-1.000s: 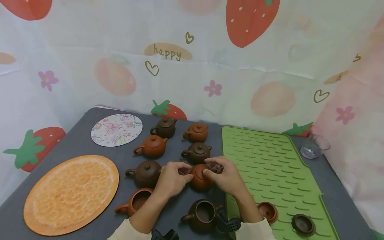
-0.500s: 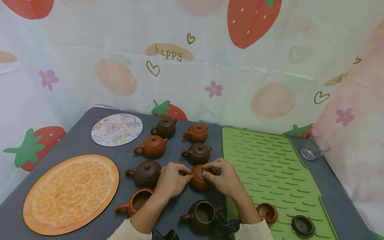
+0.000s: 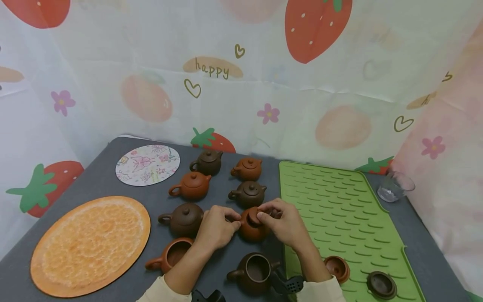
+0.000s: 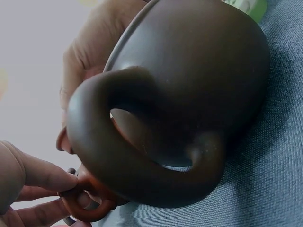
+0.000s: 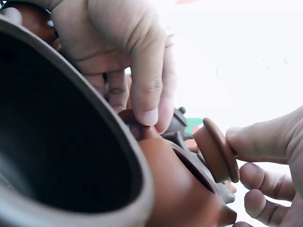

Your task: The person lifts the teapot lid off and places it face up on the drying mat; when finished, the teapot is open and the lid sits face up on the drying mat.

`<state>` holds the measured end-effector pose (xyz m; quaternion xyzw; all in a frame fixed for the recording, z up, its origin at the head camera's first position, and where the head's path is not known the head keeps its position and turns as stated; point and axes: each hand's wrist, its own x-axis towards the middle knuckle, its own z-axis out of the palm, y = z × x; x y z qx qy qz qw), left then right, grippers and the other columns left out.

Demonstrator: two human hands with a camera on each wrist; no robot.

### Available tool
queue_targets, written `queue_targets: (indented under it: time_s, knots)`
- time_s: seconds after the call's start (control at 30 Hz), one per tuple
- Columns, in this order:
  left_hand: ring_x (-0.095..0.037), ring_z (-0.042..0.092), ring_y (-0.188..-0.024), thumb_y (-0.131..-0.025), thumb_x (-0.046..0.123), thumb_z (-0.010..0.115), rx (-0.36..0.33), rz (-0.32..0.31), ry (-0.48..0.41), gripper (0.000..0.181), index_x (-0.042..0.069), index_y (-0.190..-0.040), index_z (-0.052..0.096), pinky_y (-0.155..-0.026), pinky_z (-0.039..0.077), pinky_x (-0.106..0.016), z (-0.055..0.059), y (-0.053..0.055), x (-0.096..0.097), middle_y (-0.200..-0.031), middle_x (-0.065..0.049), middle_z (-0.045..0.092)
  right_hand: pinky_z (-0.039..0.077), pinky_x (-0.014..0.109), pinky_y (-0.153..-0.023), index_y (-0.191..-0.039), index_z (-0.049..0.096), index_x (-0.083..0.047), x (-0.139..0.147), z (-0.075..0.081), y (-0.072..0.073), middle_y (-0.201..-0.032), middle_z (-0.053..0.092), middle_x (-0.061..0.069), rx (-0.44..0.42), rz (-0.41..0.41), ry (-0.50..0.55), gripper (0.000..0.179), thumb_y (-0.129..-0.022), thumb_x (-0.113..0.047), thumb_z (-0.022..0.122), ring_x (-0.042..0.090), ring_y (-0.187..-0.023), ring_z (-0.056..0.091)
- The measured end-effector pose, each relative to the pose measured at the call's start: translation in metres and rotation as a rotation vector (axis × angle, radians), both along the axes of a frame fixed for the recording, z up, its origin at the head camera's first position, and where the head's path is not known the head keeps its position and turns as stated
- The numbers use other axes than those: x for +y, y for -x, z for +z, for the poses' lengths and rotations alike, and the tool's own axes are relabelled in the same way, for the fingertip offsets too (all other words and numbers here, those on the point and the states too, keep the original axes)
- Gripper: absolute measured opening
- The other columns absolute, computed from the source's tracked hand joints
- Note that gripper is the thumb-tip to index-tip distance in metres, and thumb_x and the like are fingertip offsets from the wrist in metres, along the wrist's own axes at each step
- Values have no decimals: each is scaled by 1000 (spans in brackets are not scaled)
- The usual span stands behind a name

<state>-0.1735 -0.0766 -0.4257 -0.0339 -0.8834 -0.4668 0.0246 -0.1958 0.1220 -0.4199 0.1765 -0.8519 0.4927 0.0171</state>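
Note:
A reddish-brown teapot (image 3: 252,231) stands mid-table, its mouth partly uncovered. My left hand (image 3: 219,226) pinches its handle (image 4: 90,215) between thumb and fingers. With the right hand (image 3: 283,220) I hold its lid (image 5: 215,151) by the top, tilted and raised just above the opening (image 5: 193,165). Close in front, a dark brown teapot (image 3: 253,274) sits without a lid and fills much of both wrist views. A lidless reddish teapot (image 3: 175,253) lies partly behind my left forearm.
Several lidded teapots, such as a dark one (image 3: 249,193), stand in two columns behind. Two loose lids, one reddish (image 3: 337,268) and one dark (image 3: 382,284), lie on the green mat (image 3: 339,209). An orange round mat (image 3: 90,247) is left; a glass (image 3: 395,186) stands right.
My right hand has closed on the lid of the reddish-brown teapot and lifted it, tilting it off the mouth. The left hand stays at the handle.

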Motion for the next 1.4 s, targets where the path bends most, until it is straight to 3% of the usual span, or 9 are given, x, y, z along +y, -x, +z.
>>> queue_targets:
  time_s: [0.3,0.57,0.7,0.8,1.0,1.27,1.4]
  knots:
    - [-10,57,-62,-83,10,76,-6,4,2,4,13,-86,77,-58,48,-32,-1,-1,0,-74,3,65,45,32,-56,-91,71,-9,5,2,0,-80,66,3,-54,-7,95,7,-91,-16,70,21,-65,56]
    - [-11,56,-61,-83,11,76,-22,7,-7,4,13,-86,77,-57,47,-32,0,-2,0,-73,3,64,43,31,-57,-85,67,-2,7,1,0,-76,66,8,-100,-23,237,6,-87,-8,69,22,-66,55]
    - [-11,56,-61,-84,10,76,-20,7,-11,4,13,-86,77,-57,47,-32,0,-2,0,-72,3,64,48,37,-63,-85,63,0,7,2,-1,-77,65,11,-120,3,306,6,-84,-3,68,26,-70,57]
    - [-11,56,-60,-84,9,76,-20,9,-12,4,13,-85,77,-56,46,-32,0,-3,0,-71,3,64,50,41,-70,-96,60,0,8,3,-1,-79,65,15,-155,38,365,11,-86,0,65,28,-75,60]
    - [-11,55,-60,-84,9,76,-20,16,-6,4,13,-85,77,-56,46,-32,1,-3,1,-71,3,63,50,44,-76,-134,52,-2,10,5,0,-88,65,20,-177,130,426,43,-92,2,59,29,-82,62]
    - [-11,55,-60,-84,9,76,-12,15,-7,4,13,-85,77,-57,46,-32,1,-2,1,-71,3,63,52,45,-76,-126,51,5,14,11,-1,-102,60,20,-242,162,574,33,-94,0,56,33,-87,61]
    - [-11,55,-60,-83,9,76,-7,11,-12,4,13,-85,77,-57,47,-33,1,-3,0,-71,3,64,52,46,-77,-121,46,5,17,16,-2,-103,62,18,-208,206,612,30,-95,-2,59,31,-89,63]
